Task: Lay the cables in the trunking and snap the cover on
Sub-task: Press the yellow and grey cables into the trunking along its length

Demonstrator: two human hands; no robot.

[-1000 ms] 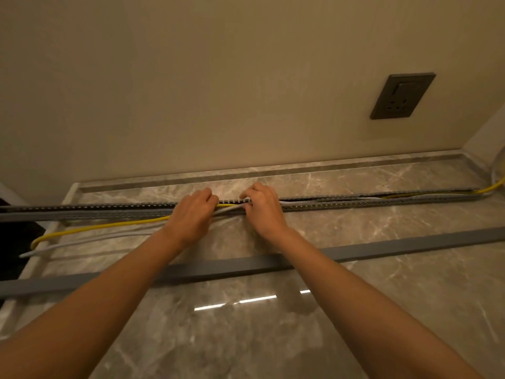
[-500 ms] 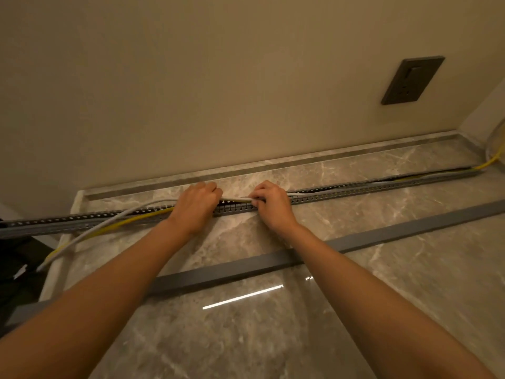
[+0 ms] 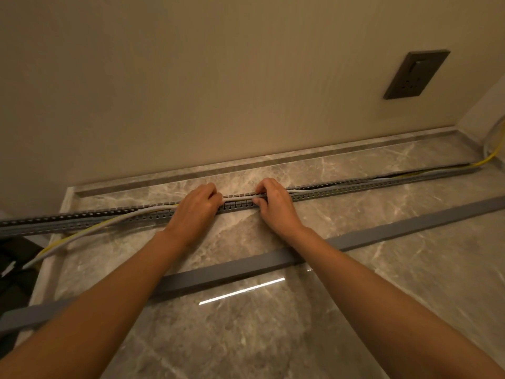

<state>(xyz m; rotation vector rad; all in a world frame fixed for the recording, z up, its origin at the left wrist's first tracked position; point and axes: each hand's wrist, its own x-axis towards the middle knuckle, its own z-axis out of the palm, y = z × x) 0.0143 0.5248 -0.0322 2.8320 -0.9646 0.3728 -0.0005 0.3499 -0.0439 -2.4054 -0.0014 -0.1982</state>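
Observation:
A long grey slotted trunking (image 3: pixel 355 187) lies across the marble counter, parallel to the wall. A white cable (image 3: pixel 117 221) and a yellow cable (image 3: pixel 68 240) run along it; to the right of my hands they lie inside the channel, to the left they spill over its front wall and hang off the counter's left edge. My left hand (image 3: pixel 195 207) and my right hand (image 3: pixel 274 202) rest on the trunking's middle, fingers curled over the cables, a short stretch of white cable showing between them. The grey cover strip (image 3: pixel 382 232) lies loose on the counter, nearer to me.
The beige wall stands right behind the trunking, with a dark socket plate (image 3: pixel 415 75) at the upper right. The marble counter (image 3: pixel 246 337) has a raised rim along the wall and ends at the left over a dark gap. Cables curl at the far right corner (image 3: pixel 494 149).
The loose cables at the left have been lifted from the counter up over the trunking's front wall. Both hands stay on the middle of the trunking; the view has shifted.

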